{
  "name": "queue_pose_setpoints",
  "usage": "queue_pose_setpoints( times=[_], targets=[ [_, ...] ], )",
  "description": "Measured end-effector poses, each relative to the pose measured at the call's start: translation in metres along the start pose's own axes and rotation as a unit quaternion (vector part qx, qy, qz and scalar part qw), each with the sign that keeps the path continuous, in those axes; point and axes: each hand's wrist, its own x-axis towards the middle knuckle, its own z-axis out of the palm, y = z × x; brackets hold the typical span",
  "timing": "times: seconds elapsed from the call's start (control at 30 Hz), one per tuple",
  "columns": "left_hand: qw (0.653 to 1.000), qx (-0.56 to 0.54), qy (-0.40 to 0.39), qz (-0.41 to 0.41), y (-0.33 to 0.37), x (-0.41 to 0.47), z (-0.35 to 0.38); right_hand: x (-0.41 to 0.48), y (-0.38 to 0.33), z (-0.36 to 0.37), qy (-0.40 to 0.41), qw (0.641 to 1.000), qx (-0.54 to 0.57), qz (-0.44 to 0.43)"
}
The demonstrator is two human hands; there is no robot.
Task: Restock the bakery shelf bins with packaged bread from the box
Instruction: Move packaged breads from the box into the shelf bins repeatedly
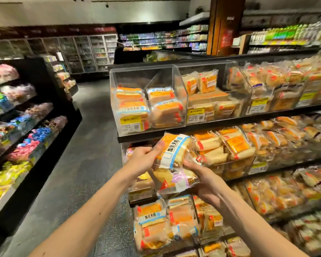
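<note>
A supermarket aisle: tiered shelves [230,123] of packaged bread [236,144], clear bins [130,76] with yellow price tags [195,111], glass-door chillers [85,52] behind

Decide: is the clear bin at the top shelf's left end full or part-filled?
Part-filled. The clear bin holds stacked bread packs only partway up; its upper part is empty.

The purple-banded packet [176,179] is partly covered by the blue-banded packet [174,151] above it. Fingers of the right hand [204,180] are largely hidden beneath them. The bread bins [304,78] at the right edge are blurred, and the yellow price tags [130,120] cannot be read.
</note>
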Motion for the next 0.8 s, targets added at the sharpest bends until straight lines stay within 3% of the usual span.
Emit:
queue_pose_setpoints(
  times=[0.23, 0.53, 0.67, 0.8],
  targets=[
    [0.991, -0.112, -0.065, -0.015, 0.030, 0.046, -0.026, 0.047, -0.049, 0.009, -0.025, 0.999, -0.030, -0.011],
    [0.957, -0.252, 0.129, 0.065, 0.073, 0.091, -0.038, 0.085, -0.109, 0.010, -0.054, 0.996, -0.061, 0.037],
    [0.946, -0.244, 0.179, 0.118, 0.097, 0.107, -0.046, 0.092, -0.135, 0.002, -0.057, 0.996, -0.057, 0.043],
    [0.944, -0.228, 0.211, 0.108, 0.121, 0.134, -0.069, 0.096, -0.149, -0.006, -0.036, 0.998, -0.041, 0.043]
  ],
)
